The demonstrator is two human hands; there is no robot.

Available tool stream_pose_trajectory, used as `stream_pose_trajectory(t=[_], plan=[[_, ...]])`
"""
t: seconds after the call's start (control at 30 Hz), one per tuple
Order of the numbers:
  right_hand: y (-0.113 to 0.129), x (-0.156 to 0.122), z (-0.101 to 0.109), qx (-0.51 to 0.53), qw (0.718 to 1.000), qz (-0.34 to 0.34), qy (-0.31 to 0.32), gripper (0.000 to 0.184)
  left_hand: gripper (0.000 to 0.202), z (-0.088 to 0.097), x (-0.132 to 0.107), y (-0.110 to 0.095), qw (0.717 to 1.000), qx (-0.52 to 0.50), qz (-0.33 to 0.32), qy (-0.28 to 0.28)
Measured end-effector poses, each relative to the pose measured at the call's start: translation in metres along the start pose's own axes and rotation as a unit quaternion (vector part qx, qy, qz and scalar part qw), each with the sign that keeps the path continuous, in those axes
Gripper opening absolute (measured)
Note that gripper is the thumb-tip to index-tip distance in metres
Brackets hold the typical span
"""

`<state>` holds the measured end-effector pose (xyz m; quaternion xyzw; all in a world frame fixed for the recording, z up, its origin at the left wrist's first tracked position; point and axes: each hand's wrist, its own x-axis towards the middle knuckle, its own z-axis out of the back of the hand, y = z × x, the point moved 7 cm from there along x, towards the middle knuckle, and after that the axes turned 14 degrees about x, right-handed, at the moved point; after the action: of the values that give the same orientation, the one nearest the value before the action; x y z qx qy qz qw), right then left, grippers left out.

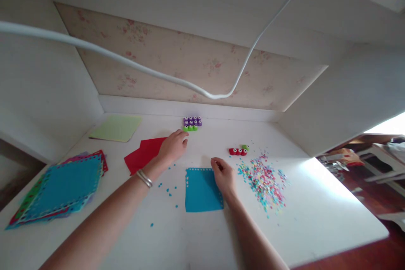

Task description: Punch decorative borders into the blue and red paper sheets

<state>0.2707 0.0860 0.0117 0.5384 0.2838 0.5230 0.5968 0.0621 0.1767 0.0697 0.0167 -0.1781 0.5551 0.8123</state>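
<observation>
Choosing lime-green plastic punches (190, 128) beyond our square blue paper (201, 195) seems underway, calling for a pinch; left hand (172, 147) loose, right hand's (225, 178) hold unclear

The person's right hand (224, 176) is curled at the upper right corner of the blue sheet (202, 194); its grip cannot be made out. The left hand (174, 147) reaches across the red paper (148, 152), fingertips near the green punches (190, 128). Purple punches (193, 121) stand directly behind these. Right side of worktop (329, 223): confetti (265, 179), red punches (238, 152). Left side: stacked sheets (68, 181), pale green pad (116, 128) farther back.
</observation>
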Motion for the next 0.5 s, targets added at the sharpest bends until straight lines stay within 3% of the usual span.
stream_pose_trajectory(t=[0.1, 0.2, 0.33, 0.5], plan=[[-0.01, -0.001, 0.002, 0.044, 0.999, -0.005, -0.029, 0.034, 0.04, -0.016, 0.033, 0.006, 0.999, 0.039, -0.028, 0.009], [-0.016, 0.003, 0.013, 0.086, 0.995, -0.008, -0.057, 0.032, 0.043, -0.033, 0.05, 0.007, 0.996, 0.068, -0.054, 0.031], [-0.026, 0.009, 0.028, 0.145, 0.986, -0.035, -0.079, 0.036, 0.033, -0.047, 0.051, 0.01, 0.991, 0.097, -0.074, 0.053], [-0.034, 0.017, 0.031, 0.187, 0.979, -0.058, -0.051, 0.037, 0.033, -0.048, 0.042, 0.023, 0.985, 0.127, -0.071, 0.093]])
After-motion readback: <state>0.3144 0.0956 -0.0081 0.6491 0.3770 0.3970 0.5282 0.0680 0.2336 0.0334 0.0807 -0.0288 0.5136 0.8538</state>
